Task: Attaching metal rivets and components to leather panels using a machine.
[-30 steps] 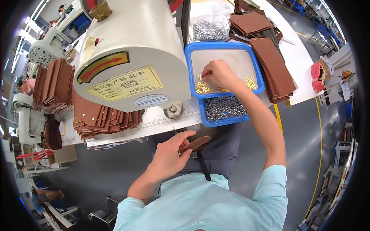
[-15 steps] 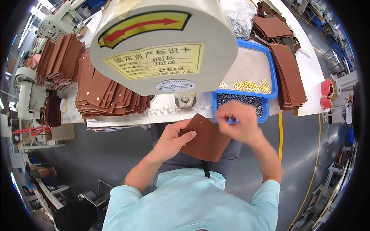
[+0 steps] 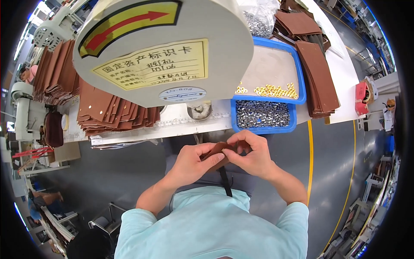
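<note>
A brown leather piece (image 3: 219, 149) is held up in front of my lap, tilted so that only a narrow part of it shows. My left hand (image 3: 189, 163) grips its left side, with the thumb lying across the near face. My right hand (image 3: 251, 154) is closed at the piece's right edge, thumb and forefinger pinched at the leather. Whether a small metal part sits between those fingertips is hidden. Just beyond my right hand stands a blue tray of silver metal studs (image 3: 233, 117). Behind it, a larger blue tray (image 3: 302, 73) holds gold-coloured caps.
A big pale machine head (image 3: 224, 52) overhangs the white table (image 3: 181, 126), above a round metal base (image 3: 199, 110). Stacked brown leather pieces (image 3: 114, 112) lie to the left, and more leather pieces (image 3: 319, 82) to the right. A clear bag of metal parts (image 3: 258, 19) sits at the back.
My right hand has come from the stud tray's near edge down to the leather piece and now pinches at it. The leather has tilted, showing less of its face. The view has shifted slightly.
</note>
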Motion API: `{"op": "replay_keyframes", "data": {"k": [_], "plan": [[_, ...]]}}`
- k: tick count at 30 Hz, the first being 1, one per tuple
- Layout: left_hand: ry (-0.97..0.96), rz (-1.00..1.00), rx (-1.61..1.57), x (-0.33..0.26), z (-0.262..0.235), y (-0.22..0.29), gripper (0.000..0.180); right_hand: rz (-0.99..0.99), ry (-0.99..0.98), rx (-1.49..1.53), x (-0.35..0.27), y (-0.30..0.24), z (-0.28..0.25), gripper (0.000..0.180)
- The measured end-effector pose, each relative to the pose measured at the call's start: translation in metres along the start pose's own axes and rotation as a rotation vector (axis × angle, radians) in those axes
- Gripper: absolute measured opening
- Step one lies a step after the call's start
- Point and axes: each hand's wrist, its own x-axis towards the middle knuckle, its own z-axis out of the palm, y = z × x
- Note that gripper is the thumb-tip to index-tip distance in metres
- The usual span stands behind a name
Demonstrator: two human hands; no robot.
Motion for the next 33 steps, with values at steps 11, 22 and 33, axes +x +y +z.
{"op": "replay_keyframes", "data": {"k": [11, 22, 33], "plan": [[0.189, 0.677, 0.890, 0.006, 0.002, -0.009, 0.021, -0.281, 0.127, -0.454, 0.032, 0.032, -0.031, 0.017], [0.323, 1.090, 0.830, 0.008, 0.000, -0.015, 0.025, -0.331, 0.109, -0.719, 0.049, 0.063, -0.035, 0.011], [0.263, 1.229, 0.808, 0.003, -0.001, -0.017, 0.023, -0.263, 0.221, -0.563, 0.034, 0.039, -0.049, 0.016]]}}
